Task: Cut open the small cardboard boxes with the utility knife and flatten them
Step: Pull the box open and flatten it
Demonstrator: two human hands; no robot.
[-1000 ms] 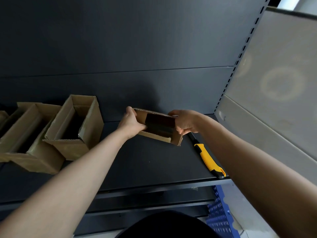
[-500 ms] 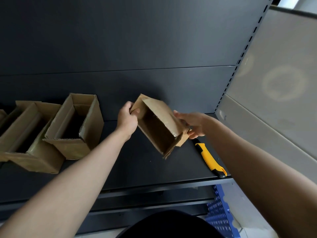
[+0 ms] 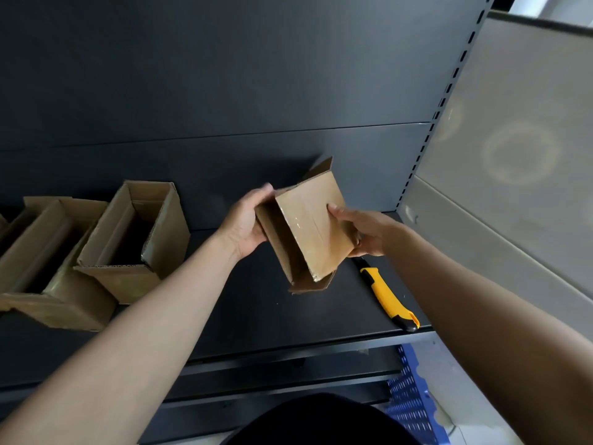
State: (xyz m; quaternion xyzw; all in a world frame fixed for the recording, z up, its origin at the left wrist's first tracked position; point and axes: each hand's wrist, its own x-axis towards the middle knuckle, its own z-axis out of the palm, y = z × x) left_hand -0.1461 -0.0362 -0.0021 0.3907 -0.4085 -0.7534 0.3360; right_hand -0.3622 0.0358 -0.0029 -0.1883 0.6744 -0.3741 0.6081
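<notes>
Logging the head view, item by item, as I read it from my station.

Item one: small brown cardboard box (image 3: 308, 226), lifted off the dark metal shelf (image 3: 250, 319) and tilted. Its face sealed with clear tape (image 3: 303, 220) is turned toward the camera, and loose flaps show at the top and bottom ends.

Item two: left hand (image 3: 244, 223), wrapped round the box's left wall, grasping it.

Item three: right hand (image 3: 362, 232), thumb on the taped face, fingers curled beneath the right edge, also grasping the box.

Item four: yellow-and-black utility knife (image 3: 385, 293), lying on the shelf just below the right hand, untouched.

Item five: open cardboard boxes (image 3: 138, 239), standing on the shelf well to the left.

Item six: blue perforated crate (image 3: 414, 396), below the shelf edge.

Handling note, my judgement: the taped seam looks like the next cut. I would set the box down seam up and pin it with the left hand clear of the blade line. I would then take the knife in the right hand and draw it shallow along the tape, away from the fingers.
</notes>
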